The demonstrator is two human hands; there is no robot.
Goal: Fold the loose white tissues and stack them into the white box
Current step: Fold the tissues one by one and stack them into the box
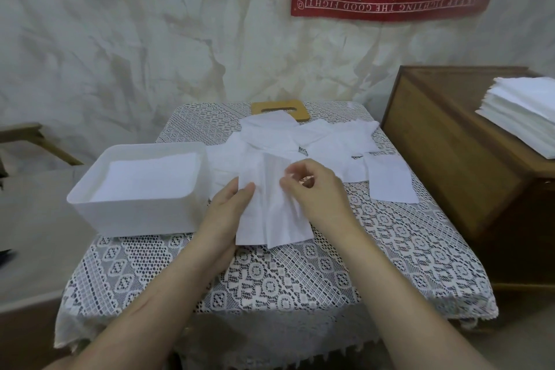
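Pinching a tissue (pixel 270 219) at its top edge with the curled fingers of the right hand (pixel 315 189); gripping its left edge with the left hand (pixel 228 210), thumb on top (other fingers hidden underneath). Held rumpled and not yet folded flat, long axis running away from the body, low over the lace tablecloth (pixel 300 273). Just left of the left hand: the white box (pixel 135 213), open, with a flat stack (pixel 150 177) already inside. Just beyond both hands: a pile of loose tissues (pixel 300 138). Probably next: folding the sheet over, then carrying it leftward to the box, nearer the left hand than the right.
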